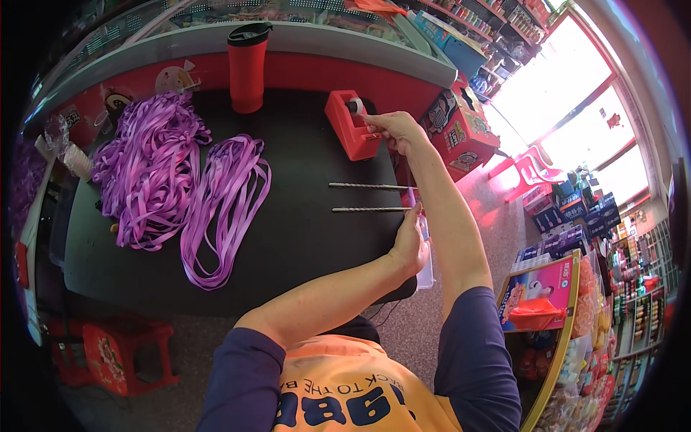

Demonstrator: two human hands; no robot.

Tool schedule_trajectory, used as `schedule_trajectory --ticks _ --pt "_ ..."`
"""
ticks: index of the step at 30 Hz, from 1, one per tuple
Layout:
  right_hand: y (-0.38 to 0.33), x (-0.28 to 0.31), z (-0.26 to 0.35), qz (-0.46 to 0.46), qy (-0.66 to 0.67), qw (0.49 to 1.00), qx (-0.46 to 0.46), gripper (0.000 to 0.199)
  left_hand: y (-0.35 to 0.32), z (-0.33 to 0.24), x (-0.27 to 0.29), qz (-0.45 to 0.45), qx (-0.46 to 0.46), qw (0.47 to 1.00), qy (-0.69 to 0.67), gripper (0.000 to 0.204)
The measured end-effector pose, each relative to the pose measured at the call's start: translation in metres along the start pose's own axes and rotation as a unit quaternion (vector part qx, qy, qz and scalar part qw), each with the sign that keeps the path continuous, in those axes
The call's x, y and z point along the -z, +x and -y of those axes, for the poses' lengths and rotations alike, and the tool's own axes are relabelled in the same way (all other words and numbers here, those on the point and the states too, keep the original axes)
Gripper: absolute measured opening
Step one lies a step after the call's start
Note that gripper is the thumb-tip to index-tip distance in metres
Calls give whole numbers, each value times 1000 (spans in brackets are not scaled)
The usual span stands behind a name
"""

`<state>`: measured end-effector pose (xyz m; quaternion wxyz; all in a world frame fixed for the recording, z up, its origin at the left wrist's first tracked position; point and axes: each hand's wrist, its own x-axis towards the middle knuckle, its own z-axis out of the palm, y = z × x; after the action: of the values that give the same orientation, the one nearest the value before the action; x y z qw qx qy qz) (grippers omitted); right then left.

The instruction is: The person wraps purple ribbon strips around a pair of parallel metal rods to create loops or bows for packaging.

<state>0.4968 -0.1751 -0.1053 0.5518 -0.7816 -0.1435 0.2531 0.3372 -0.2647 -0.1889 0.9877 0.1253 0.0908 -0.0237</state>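
Two thin twisted metal rods (368, 209) stick out over the right part of the black table (302, 259), side by side. A short piece of purple ribbon (412, 197) spans them at their right ends. My left hand (409, 248) is closed at that end, its thumb by the nearer rod; its other fingers are mostly hidden. At the far right, my right hand (397, 131) pinches at the front of a red tape dispenser (354, 133), by its white tape roll (355, 106). Whatever is between those fingertips is too small to see. A looped purple ribbon bundle (229, 205) lies mid-table.
A big tangled heap of purple ribbon (152, 169) covers the table's left. A red tumbler (247, 72) with a black lid stands at the back, before a glass counter (302, 36). A red stool (122, 356) is below left; a goods shelf (551, 353) is at right.
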Motion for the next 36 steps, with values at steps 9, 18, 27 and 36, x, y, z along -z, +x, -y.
schedule_trajectory --ticks 9,18,27,36 --pt "6 3 0 -5 20 997 -68 19 7 4 5 -9 -3 1000 5 57" --pt "-11 15 13 54 20 998 -33 20 10 7 9 -50 9 999 9 68" --pt "-39 22 -23 62 78 992 -72 18 6 5 12 -32 9 999 11 71" --pt "-24 20 -44 56 151 984 -80 21 10 0 7 -1 3 1000 4 48"
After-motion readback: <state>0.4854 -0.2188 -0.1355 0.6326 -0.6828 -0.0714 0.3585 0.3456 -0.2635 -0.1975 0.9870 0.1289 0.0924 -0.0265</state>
